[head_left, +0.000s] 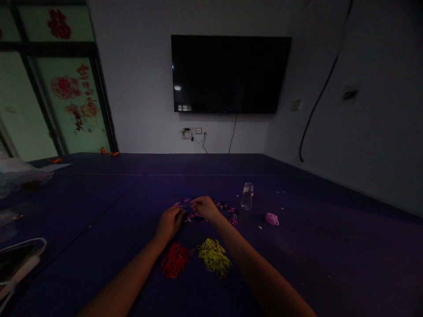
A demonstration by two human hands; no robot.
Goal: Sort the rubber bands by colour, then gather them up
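Small loops that look like rubber bands lie on the dark purple surface. A spread-out pile of pink, white and dark bands (224, 206) is around and behind both hands. My left hand (170, 223) rests at its near left edge with the fingers curled together. My right hand (205, 208) is over its middle, fingertips pinched and pointing left. Blue bits show at the fingertips of both hands; what they hold is too small to make out. Between my forearms are a heap of red bands (176, 260) and a heap of yellow bands (214, 257).
A clear plastic bottle (247, 196) stands to the right of the pile, with a pink object (272, 219) beyond it. White scraps lie nearby. At the left are clear plastic bags (20, 176) and a white-edged device (23, 264). A television (231, 74) hangs on the wall.
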